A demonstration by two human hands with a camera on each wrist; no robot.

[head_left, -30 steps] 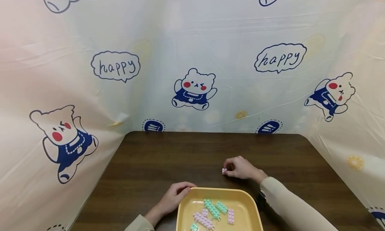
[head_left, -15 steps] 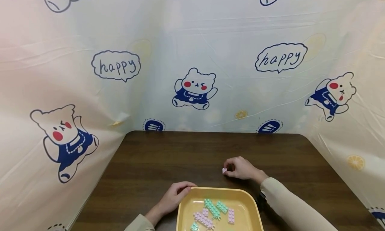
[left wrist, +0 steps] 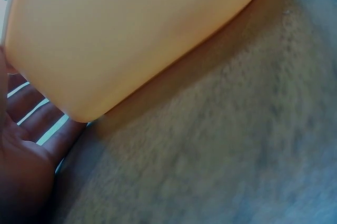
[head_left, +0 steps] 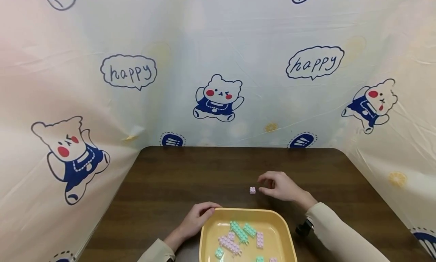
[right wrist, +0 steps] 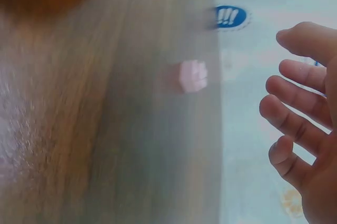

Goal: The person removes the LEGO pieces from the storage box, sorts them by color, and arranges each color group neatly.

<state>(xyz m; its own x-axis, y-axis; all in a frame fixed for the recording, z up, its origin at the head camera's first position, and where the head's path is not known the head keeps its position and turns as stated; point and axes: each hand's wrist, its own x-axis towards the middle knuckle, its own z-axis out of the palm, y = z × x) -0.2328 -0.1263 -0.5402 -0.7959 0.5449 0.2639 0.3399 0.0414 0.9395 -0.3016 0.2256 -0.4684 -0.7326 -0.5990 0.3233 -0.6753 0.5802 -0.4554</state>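
Note:
A small pink toy building brick [head_left: 252, 190] stands studs up on the dark wooden table, behind the yellow tray [head_left: 245, 209]. My right hand [head_left: 280, 185] is just to the right of this brick, apart from it, fingers spread and loosely bent with nothing between them. In the right wrist view the brick [right wrist: 193, 76] sits well away from the fingertips. My left hand [head_left: 197, 219] holds the tray's back left corner, thumb at the rim. The left wrist view shows its fingers [left wrist: 39, 110] against the outside of the tray wall [left wrist: 131, 29].
Inside the tray lie several pink and mint green bricks, among them a long green brick [head_left: 239, 232], a long pink brick [head_left: 229, 245] and a pink brick [head_left: 260, 240] on the right. A printed cloth [head_left: 218, 46] hangs behind and beside the table [head_left: 190, 171].
My right hand has let go of the small pink brick and moved a little to the right, leaving it on the table. The left hand stays at the tray corner.

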